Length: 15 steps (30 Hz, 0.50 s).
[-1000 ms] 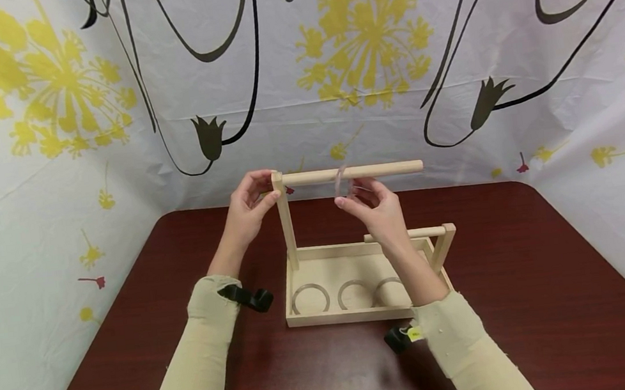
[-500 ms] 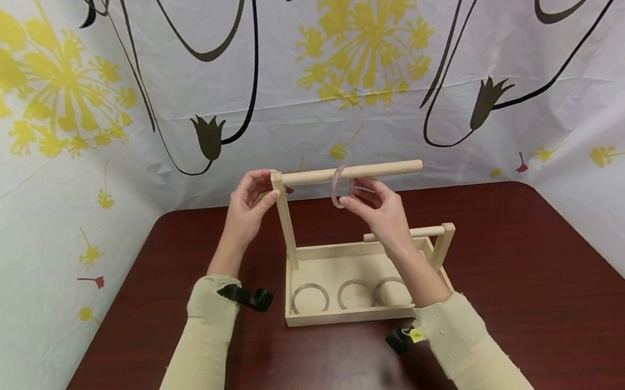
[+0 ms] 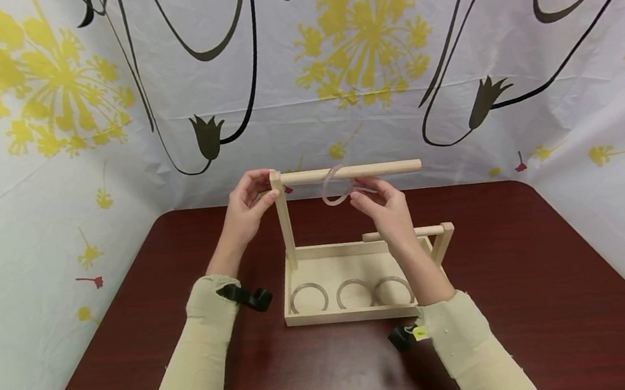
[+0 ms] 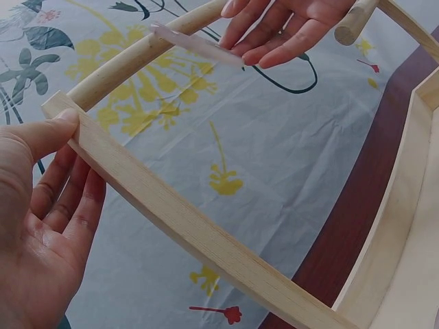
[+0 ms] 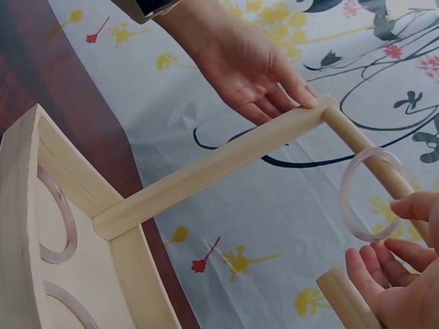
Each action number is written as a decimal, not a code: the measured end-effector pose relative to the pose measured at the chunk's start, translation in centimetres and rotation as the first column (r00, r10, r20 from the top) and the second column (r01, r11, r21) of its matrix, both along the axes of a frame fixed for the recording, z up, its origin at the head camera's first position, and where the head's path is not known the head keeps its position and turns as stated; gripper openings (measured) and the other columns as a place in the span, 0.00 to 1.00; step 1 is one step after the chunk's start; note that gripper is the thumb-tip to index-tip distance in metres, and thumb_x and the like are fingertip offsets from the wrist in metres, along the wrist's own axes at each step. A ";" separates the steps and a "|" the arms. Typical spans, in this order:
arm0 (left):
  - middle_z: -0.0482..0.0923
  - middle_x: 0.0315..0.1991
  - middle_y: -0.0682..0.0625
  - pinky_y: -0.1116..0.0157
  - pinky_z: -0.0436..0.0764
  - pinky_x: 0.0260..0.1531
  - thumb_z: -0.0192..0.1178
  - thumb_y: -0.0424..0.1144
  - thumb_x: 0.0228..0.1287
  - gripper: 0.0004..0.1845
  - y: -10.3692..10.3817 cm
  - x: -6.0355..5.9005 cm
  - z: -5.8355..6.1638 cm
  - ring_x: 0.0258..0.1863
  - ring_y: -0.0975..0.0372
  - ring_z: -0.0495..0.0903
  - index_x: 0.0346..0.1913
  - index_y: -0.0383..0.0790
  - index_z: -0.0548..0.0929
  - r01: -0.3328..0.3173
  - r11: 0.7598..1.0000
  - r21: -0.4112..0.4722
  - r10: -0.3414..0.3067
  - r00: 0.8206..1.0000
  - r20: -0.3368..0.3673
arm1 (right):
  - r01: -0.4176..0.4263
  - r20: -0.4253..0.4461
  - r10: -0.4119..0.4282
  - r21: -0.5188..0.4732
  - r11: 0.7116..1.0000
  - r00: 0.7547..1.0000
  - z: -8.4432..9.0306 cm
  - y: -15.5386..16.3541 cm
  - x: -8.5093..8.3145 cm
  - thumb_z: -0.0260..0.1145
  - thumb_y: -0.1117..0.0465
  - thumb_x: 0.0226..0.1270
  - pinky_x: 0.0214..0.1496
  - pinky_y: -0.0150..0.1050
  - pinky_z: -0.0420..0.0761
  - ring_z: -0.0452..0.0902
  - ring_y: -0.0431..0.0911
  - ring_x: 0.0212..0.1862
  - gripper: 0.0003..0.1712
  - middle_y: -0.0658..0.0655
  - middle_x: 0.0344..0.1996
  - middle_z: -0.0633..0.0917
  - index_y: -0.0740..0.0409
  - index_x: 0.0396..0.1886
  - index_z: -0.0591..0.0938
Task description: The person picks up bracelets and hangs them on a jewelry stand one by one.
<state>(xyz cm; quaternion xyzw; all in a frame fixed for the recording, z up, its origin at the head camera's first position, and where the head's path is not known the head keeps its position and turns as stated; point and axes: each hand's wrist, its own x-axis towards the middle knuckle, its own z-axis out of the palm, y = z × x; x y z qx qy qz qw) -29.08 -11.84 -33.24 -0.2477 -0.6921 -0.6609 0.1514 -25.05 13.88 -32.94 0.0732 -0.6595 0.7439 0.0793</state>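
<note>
My left hand (image 3: 246, 202) pinches the top of the tall wooden post (image 4: 185, 212), thumb on one face and fingers behind. From that post a round wooden rod (image 3: 385, 169) runs to the right. A pale, translucent bangle (image 5: 348, 195) is looped around the rod and hangs below it at a tilt. My right hand (image 3: 386, 212) holds the bangle's lower right side near thumb and fingertips, just under the rod; the exact contact is partly hidden. Several similar bangles (image 3: 307, 284) lie in the shallow wooden tray (image 3: 349, 315) at the stand's base.
A shorter post (image 3: 442, 248) with a lower rod (image 3: 425, 231) stands at the tray's right end, close beneath my right forearm. The stand sits on a dark red-brown table (image 3: 180, 255). A patterned cloth (image 3: 288, 82) hangs behind and at the sides.
The bangle on the upper rod has moved slightly left and turned from nearly edge-on to more face-on. My right hand has shifted a little right and down; the left hand stays put.
</note>
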 end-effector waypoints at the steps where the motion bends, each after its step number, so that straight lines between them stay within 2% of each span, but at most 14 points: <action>1: 0.78 0.49 0.60 0.71 0.78 0.52 0.57 0.21 0.67 0.18 0.0 0.0 0.0 0.49 0.69 0.78 0.58 0.22 0.71 0.000 1.000 -0.001 0.000 1.000 -0.001 | -0.004 0.000 0.004 -0.001 1.000 1.000 0.0 0.0 0.0 0.61 0.70 0.71 0.58 0.34 0.82 0.82 0.38 0.51 0.25 0.64 0.60 0.78 0.68 0.67 0.72; 5: 0.78 0.48 0.60 0.72 0.78 0.52 0.57 0.21 0.67 0.18 0.0 0.0 0.1 0.48 0.69 0.78 0.58 0.22 0.71 0.005 1.000 0.006 -0.005 1.000 -0.002 | -0.015 0.000 0.015 0.009 1.000 1.000 0.2 0.1 -0.1 0.60 0.70 0.72 0.59 0.36 0.82 0.81 0.39 0.52 0.25 0.69 0.64 0.75 0.69 0.67 0.72; 10: 0.78 0.47 0.61 0.72 0.78 0.52 0.57 0.20 0.66 0.19 0.0 0.0 0.1 0.48 0.69 0.78 0.58 0.21 0.71 0.010 1.000 0.009 -0.010 1.000 -0.001 | -0.018 0.003 0.018 0.032 0.999 1.000 0.2 0.3 0.0 0.60 0.70 0.72 0.58 0.35 0.82 0.81 0.40 0.53 0.25 0.70 0.64 0.75 0.68 0.67 0.72; 15: 0.78 0.48 0.62 0.70 0.78 0.53 0.57 0.21 0.67 0.19 -0.1 0.0 0.1 0.49 0.69 0.77 0.59 0.22 0.70 0.008 1.000 -0.006 -0.008 1.000 0.002 | -0.026 0.003 0.026 0.058 0.998 1.000 0.1 0.6 0.1 0.60 0.70 0.72 0.56 0.33 0.83 0.81 0.35 0.50 0.26 0.71 0.65 0.74 0.69 0.68 0.71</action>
